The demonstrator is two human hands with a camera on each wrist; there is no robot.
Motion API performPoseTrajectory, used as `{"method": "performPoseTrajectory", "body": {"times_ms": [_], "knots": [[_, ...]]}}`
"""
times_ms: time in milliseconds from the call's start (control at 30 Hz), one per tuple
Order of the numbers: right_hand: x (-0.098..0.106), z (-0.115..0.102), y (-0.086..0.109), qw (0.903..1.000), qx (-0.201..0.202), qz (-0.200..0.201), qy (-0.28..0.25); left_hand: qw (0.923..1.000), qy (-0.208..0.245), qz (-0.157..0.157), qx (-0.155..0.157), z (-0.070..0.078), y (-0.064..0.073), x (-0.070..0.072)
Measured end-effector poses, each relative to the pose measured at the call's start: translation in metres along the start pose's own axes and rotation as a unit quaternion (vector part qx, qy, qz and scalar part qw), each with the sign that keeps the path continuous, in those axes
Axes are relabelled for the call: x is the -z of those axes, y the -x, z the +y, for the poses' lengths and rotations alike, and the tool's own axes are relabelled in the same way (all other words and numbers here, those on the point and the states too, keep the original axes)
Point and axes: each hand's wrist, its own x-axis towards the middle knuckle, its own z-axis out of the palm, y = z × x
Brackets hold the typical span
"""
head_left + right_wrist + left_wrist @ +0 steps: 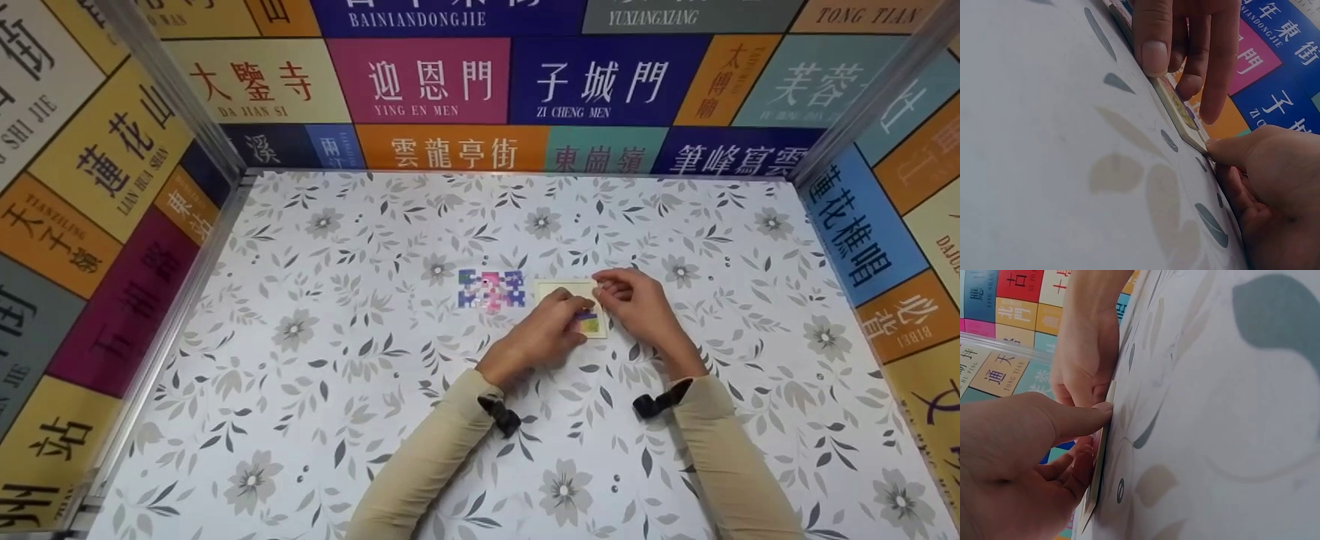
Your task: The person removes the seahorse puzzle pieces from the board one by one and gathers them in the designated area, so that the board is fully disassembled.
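Observation:
A small cream-bordered jigsaw tray (600,335) lies on the patterned tabletop, with yellow and purple puzzle pieces (589,323) showing inside. My left hand (541,330) spans the tray, thumb at its near edge. In the left wrist view, the fingers of that left hand (1022,455) curl in over the tray (1102,455). At the tray's right side, my right hand (636,300) pinches the border with thumb and bent fingers. The right wrist view has the right thumb (1235,147) on a corner of the tray (1196,139). Both hands hide much of the tray's inside.
Left of the tray, a loosely joined cluster of purple, pink and blue jigsaw pieces (491,289) lies flat. Panels with coloured lettering (420,81) wall the table (360,225) at the back and both sides. Black bands (501,416) circle both wrists over beige sleeves.

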Motion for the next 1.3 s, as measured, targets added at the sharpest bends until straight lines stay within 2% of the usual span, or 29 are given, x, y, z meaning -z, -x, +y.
{"method": "performPoseTrajectory", "body": {"times_ms": [200, 467, 667, 800, 933, 1100, 1300], "knots": [[-0.0004, 0.0003, 0.0005, 1.0000, -0.005, -0.002, -0.001, 0.9997, 0.021, 0.002, 0.011, 0.0000, 0.0000, -0.0019], [-0.0008, 0.0017, 0.0012, 1.0000, -0.002, -0.001, -0.004, 0.9994, 0.014, 0.011, -0.029, 0.0006, -0.0023, -0.0056], [-0.0003, 0.0010, 0.0010, 1.0000, -0.001, -0.002, -0.004, 0.9991, 0.031, 0.017, -0.023, -0.0006, -0.0022, -0.0061], [-0.0006, 0.0008, 0.0003, 1.0000, 0.001, -0.004, -0.008, 0.9983, 0.041, 0.033, -0.024, -0.0001, -0.0028, -0.0059], [-0.0004, 0.0005, 0.0000, 1.0000, 0.003, 0.001, -0.008, 0.9982, 0.033, 0.049, -0.015, 0.0017, -0.0037, -0.0072], [0.0000, 0.0011, 0.0002, 1.0000, 0.002, 0.003, 0.000, 0.9984, 0.018, 0.054, 0.001, 0.0048, -0.0043, -0.0083], [-0.0004, 0.0015, -0.0003, 1.0000, 0.002, 0.003, -0.002, 0.9984, -0.002, 0.054, -0.016, 0.0051, -0.0057, -0.0073]]}}
